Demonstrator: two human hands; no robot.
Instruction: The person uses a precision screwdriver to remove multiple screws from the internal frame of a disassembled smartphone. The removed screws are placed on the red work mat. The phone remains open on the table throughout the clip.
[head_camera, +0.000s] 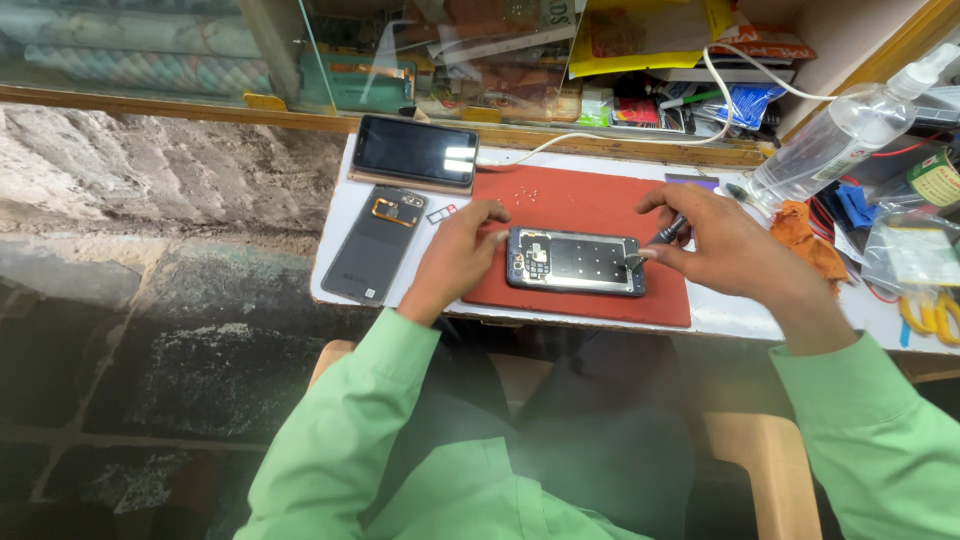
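An opened phone (575, 261) lies face down on a red work mat (590, 210), its inner metal frame and circuit board showing. My left hand (458, 252) rests at the phone's left end, fingers touching its edge. My right hand (725, 240) grips a small dark screwdriver (662, 237) whose tip meets the phone's right end. Several tiny screws (522, 194) lie loose on the mat behind the phone.
A removed dark back cover (375, 245) and a small SIM tray (441, 212) lie left of the mat. A second phone (414, 151) sits at the back left. A clear spray bottle (840, 135), orange cloth (805, 235) and yellow-handled scissors (935, 315) crowd the right.
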